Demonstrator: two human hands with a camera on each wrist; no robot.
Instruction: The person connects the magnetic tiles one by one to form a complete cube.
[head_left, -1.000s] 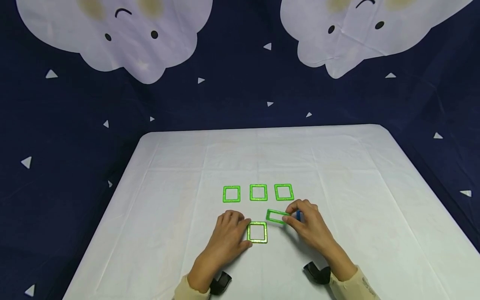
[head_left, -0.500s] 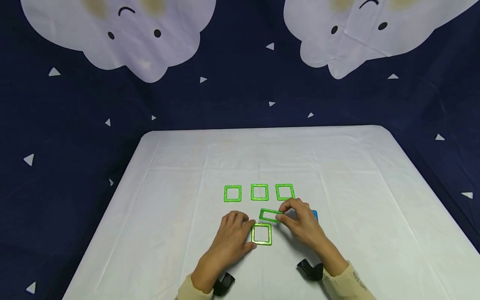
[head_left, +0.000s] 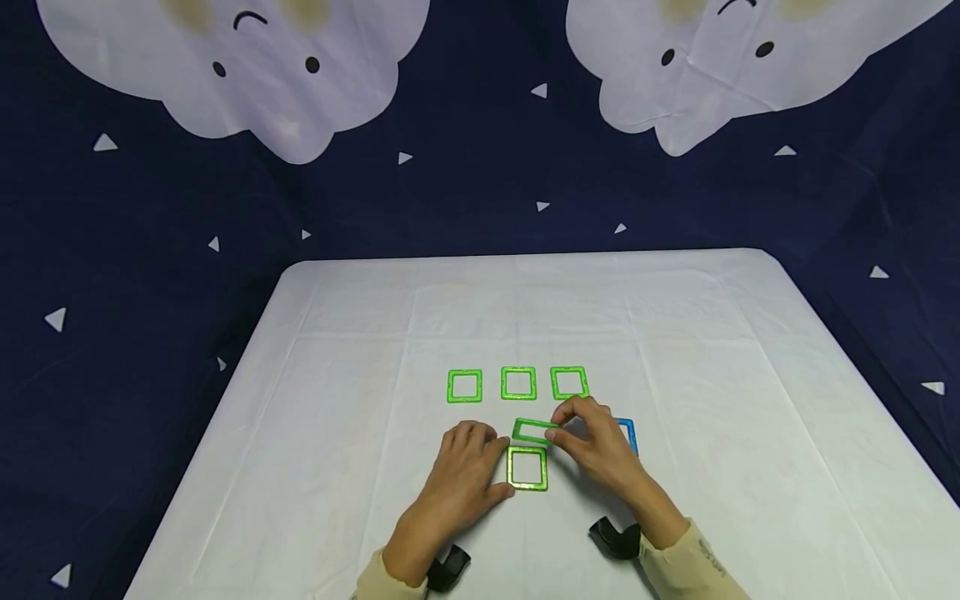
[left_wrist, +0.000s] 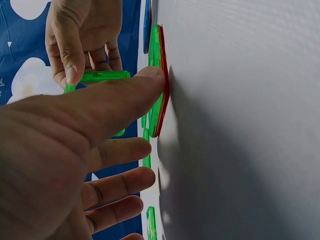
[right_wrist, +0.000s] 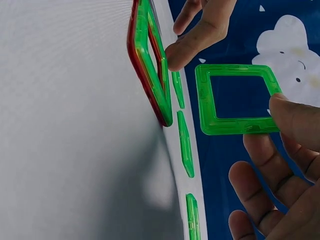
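Observation:
My right hand (head_left: 600, 446) pinches a green square magnetic tile (head_left: 528, 431) by its right edge, thumb on one side and fingers on the other. The right wrist view shows this tile (right_wrist: 205, 100) raised off the table and tilted. Just in front of it lies a tile stack (head_left: 527, 486), a green square frame on a red one, as the right wrist view (right_wrist: 145, 60) reveals. My left hand (head_left: 463, 475) holds the stack at its left side, with the thumb at the near corner and a finger at the far corner.
Three green square tiles lie in a row farther back: left (head_left: 465, 400), middle (head_left: 518, 397) and right (head_left: 567, 396). A blue tile (head_left: 633, 437) sits partly hidden behind my right hand. The white table (head_left: 360, 333) ends at a dark blue cloth (head_left: 465, 208).
My right hand has moved left with the green tile, bringing it over the stack's far edge. The stack has slid slightly right with my left hand. More of the blue tile now shows.

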